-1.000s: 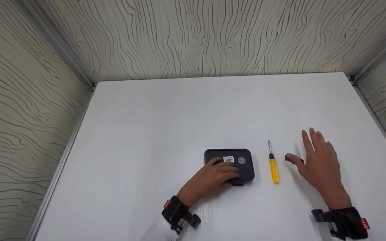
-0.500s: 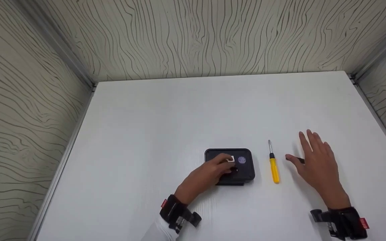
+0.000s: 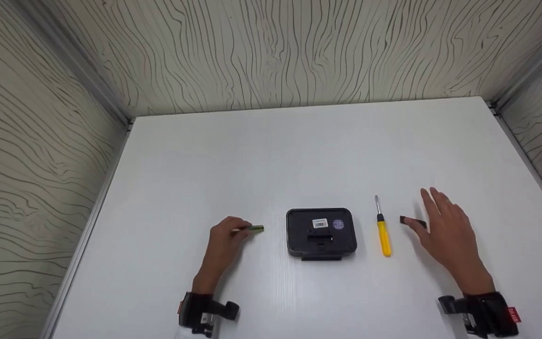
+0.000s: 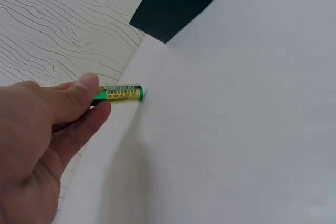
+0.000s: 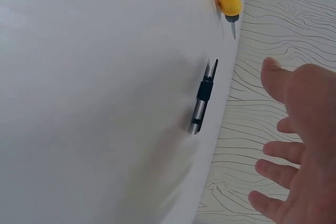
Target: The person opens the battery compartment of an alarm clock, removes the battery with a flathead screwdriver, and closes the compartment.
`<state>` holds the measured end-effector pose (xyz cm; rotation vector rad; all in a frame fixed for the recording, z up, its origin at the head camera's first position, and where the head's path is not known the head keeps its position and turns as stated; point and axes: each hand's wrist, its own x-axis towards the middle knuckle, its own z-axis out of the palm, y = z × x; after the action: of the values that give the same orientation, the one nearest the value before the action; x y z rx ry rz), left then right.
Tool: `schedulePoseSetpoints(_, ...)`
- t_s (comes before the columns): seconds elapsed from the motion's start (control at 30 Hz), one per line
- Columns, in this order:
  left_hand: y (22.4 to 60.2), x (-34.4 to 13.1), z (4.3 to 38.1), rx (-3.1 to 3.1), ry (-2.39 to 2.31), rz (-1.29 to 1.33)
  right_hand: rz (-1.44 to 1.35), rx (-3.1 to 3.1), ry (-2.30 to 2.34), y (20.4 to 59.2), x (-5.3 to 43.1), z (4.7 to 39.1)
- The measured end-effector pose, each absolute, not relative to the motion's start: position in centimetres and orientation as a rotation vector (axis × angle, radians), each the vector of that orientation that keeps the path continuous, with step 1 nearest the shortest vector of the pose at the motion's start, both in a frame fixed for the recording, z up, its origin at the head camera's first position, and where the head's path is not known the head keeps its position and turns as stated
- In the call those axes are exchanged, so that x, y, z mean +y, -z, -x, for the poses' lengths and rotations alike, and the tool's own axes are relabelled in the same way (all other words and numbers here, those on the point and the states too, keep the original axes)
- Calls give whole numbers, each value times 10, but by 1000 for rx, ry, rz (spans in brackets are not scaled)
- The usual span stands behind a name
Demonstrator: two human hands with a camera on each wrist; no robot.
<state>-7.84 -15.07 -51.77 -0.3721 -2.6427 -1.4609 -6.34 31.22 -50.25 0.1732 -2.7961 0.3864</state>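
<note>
Half a second ago the left hand (image 3: 224, 242) was bent over the black rounded-rectangular plastic device (image 3: 298, 240); now it is well to the device's left, with a slim green-and-gold cylindrical battery (image 4: 125, 93) over the white counter (image 3: 205, 155). That suggests the battery came out of the recess (image 3: 320, 236) in the device's upward face, leaving the device untouched by either hand. The left grip is a narrow pinch, thumb and fingers on one end of the battery. The right hand (image 3: 452, 238) has its fingers extended, holding nothing, beside a narrow black piece (image 5: 205, 91); the yellow-handled screwdriver (image 3: 384, 238) lies between that piece and the device. The battery's capitals seem to begin "GREEN", the smaller print unreadable. A white barcode label (image 3: 320, 223) and a round pale-purple sticker (image 3: 338, 224) on the device are too small to read
</note>
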Motion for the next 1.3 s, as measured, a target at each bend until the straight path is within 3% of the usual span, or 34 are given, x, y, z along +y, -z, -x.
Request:
schedulePoseSetpoints(0.37,521,-161,79,-2890,971,419,-235,-2894,-443,509,312,55)
schedulePoseSetpoints(0.77,512,-85,81,-2938,674,974,-324,-2791,-378,509,305,58)
schedulePoseSetpoints(1.1,517,-63,80,-2984,785,922,-708,-2590,-416,477,214,52)
schedulePoseSetpoints(1.3,517,-60,80,-2989,774,906,-936,-2583,-266,482,159,44)
